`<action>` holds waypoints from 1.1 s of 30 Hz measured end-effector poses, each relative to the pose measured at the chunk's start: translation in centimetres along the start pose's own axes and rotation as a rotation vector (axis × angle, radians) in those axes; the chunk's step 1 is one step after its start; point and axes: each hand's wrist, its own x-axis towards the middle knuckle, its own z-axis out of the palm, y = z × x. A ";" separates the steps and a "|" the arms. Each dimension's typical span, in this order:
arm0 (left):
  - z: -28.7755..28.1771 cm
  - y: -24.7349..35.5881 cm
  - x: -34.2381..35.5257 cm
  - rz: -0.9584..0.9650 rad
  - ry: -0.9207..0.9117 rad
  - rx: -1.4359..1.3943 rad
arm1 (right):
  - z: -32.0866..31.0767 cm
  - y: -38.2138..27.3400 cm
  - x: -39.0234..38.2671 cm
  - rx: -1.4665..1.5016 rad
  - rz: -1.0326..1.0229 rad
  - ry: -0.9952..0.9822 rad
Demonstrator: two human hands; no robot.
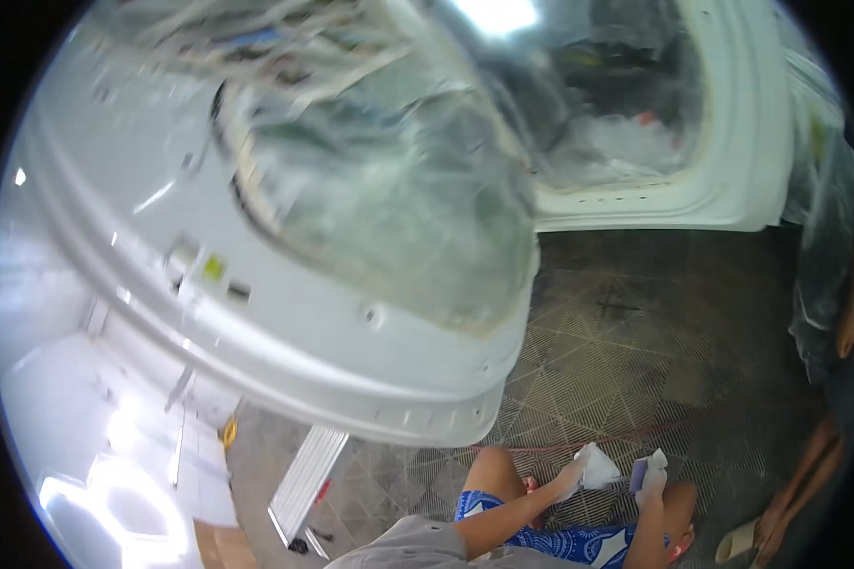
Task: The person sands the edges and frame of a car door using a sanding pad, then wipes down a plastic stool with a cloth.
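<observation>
Low in the head view, my left hand (569, 481) is closed on a white cloth (598, 468), possibly folded paper, above my knees. To its right, my right hand (653, 486), which looks pale and gloved, grips a small purple pad (639, 475). The hands are apart. Beyond them hangs a large white car door (323, 313), swung open. Its inner side is covered with crinkled clear plastic film (380, 199). Neither hand touches the door.
The white car body (745, 204) has its door opening masked with plastic. A step bench (308, 479) stands under the door. A red hose (541, 446) crosses the patterned floor (636, 360). At right, another person's hand (773, 531) is beside a beige roll-like object (736, 542).
</observation>
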 end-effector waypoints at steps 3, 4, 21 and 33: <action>-5.8 0.8 2.1 0.099 -0.049 -0.122 | 3.4 1.9 1.8 -0.124 -0.061 -0.150; -13.1 2.7 2.5 0.367 -0.454 -0.236 | 7.7 3.7 1.4 -0.212 -0.115 -0.284; -30.1 10.9 -28.9 1.126 0.239 -0.775 | 1.9 2.7 -1.3 -0.549 -0.131 -0.275; -58.2 12.5 -32.0 1.196 0.981 -1.035 | 9.5 0.2 -23.3 -1.305 -0.682 -0.156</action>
